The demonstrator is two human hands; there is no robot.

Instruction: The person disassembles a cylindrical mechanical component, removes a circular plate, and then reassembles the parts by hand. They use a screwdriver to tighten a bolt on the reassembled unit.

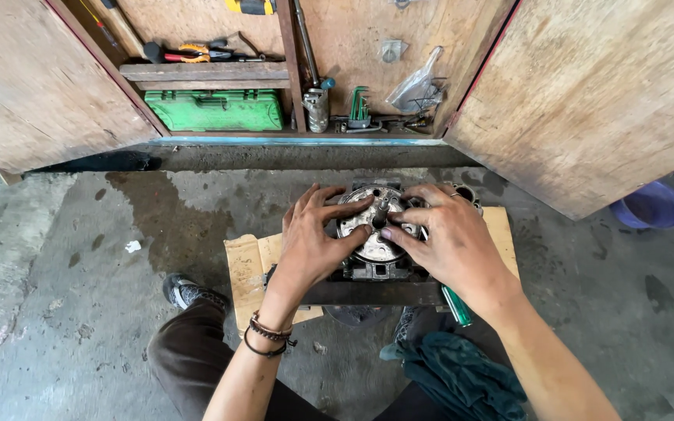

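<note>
A round grey metal machine part (372, 228) with a central shaft sits on a dark metal block over a piece of cardboard (253, 269) on the concrete floor. My left hand (313, 242) rests on its left side, fingers spread over the disc face. My right hand (446, 238) covers its right side, thumb and fingers pressing near the central shaft. Both hands are greasy. A green-handled tool (456, 306) lies under my right wrist.
An open wooden cabinet at the back holds a green plastic case (216, 110), pliers (196, 53), hex keys (359, 105) and a plastic bag (417, 86). A dark green rag (454, 374) lies on my lap. A purple bucket (650, 207) stands at right.
</note>
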